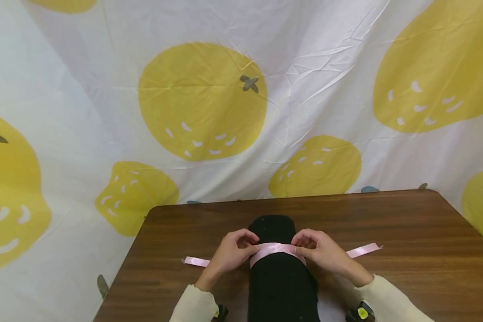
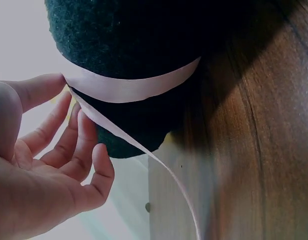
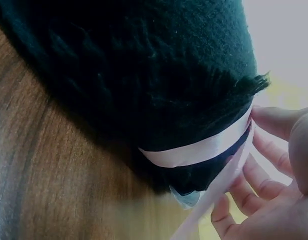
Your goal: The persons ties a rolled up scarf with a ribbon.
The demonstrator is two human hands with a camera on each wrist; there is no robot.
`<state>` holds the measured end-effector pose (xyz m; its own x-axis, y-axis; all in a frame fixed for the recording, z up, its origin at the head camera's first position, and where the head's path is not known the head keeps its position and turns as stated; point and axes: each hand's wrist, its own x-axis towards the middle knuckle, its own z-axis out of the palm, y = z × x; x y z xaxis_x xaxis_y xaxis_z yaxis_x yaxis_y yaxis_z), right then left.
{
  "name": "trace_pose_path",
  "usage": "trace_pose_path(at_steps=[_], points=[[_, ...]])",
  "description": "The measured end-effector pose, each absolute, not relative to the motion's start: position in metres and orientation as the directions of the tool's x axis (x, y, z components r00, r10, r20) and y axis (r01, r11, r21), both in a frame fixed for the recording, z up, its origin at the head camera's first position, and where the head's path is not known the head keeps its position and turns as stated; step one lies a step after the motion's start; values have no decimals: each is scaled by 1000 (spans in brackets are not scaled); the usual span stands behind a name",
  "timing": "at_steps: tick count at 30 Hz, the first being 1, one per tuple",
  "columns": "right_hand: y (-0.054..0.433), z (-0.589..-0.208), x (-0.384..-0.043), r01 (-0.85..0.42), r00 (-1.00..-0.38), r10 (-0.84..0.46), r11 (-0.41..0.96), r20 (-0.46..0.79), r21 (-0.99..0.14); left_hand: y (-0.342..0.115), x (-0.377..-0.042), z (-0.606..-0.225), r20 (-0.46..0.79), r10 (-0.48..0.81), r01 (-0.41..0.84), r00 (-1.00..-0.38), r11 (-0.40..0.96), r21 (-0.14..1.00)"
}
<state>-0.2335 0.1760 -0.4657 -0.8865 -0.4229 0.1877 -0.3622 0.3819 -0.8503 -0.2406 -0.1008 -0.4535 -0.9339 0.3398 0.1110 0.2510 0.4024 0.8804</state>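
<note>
Currently I have both bare hands at work on a long, fuzzy black cloth roll [image 1: 282, 286], which lies on the brown wood-grain table [image 1: 177, 237] and points toward the white backdrop printed with yellow fruit [image 1: 203, 103]. A narrow, shiny pink satin ribbon [image 1: 273, 247] runs across the roll near its far end and down both flanks, its strands coming together on top. On my left side, the left hand [image 1: 230, 251] pinches the ribbon between thumb and forefinger, the other fingers loosely bent beside the strand. The right hand [image 1: 324, 250] mirrors it, thumb and fingertips closed on the ribbon at the roll's other edge. Past the hands, a loose left tail [image 1: 196, 261] and a loose right tail [image 1: 364, 250] stick out to either side. From the right wrist I also see a frayed black fringe [image 3: 253, 85] just beside the band. I read this step as wrapping the ribbon snugly and crossing its ends; whether a knot has begun, I cannot tell. Next, I judge, calls for keeping even tension with both pinches while one end is tucked under the other, without letting the band slide off the rounded far end.
</note>
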Motion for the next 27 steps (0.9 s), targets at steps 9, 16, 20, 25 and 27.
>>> trace_pose_path(at_steps=[9, 16, 20, 25, 27], points=[[174, -464, -232, -362, -881, -440, 383, 177, -849, -101, -241, -457, 67, 373, 239, -925, 437, 867], [173, -459, -235, -372, -843, -506, 309, 180, -875, -102, -241, -454, 39, 423, 237, -905, 427, 873], [175, -455, -237, -370, -802, -566, 220, 191, -903, -103, -241, -450, 47, 442, 242, -896, 396, 886], [179, -455, -240, -324, -740, -646, 94, 190, -942, -105, -240, -443, 17, 455, 197, -890, 350, 916], [180, -455, -241, -289, -725, -667, 66, 173, -955, -105, -239, -441, -1, 448, 182, -894, 366, 913]])
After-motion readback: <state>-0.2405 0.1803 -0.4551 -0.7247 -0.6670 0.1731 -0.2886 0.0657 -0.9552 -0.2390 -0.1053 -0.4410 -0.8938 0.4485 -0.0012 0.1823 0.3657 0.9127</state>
